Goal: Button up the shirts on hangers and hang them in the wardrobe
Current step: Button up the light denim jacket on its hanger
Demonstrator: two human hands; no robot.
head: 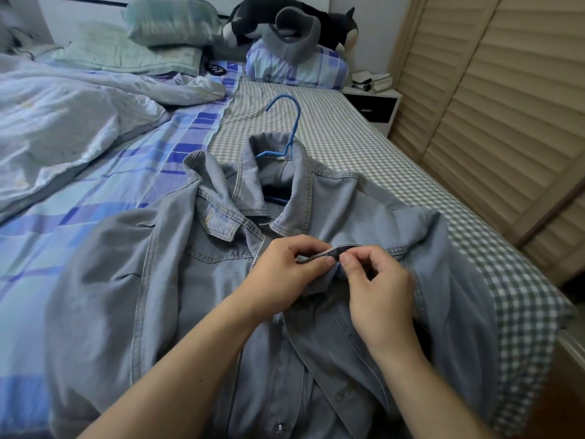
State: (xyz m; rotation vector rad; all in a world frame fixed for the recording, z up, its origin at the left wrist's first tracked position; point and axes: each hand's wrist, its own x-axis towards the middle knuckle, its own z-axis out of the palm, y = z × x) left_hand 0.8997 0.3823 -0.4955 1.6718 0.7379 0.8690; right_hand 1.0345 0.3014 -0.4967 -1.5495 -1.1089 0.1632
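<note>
Faded grey-blue denim shirt (196,280) on a blue hanger (286,128), spread front-up on the bed (364,147), upper placket edge pinched between left hand (285,274) and right hand (376,289) fingers, below the collar

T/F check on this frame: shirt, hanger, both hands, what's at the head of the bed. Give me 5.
1. The denim shirt lies on the bed with a blue hanger inside its collar. True.
2. Both hands pinch the placket edge just below the collar. True: left hand and right hand each have a grip on it.
3. The hanger is red and hooked on a rail. False: it is blue and its hook lies on the checked sheet.
4. The shirt front is fully buttoned. False: the lower front still gapes open.
5. A plush toy sits by the pillows. True.
</note>
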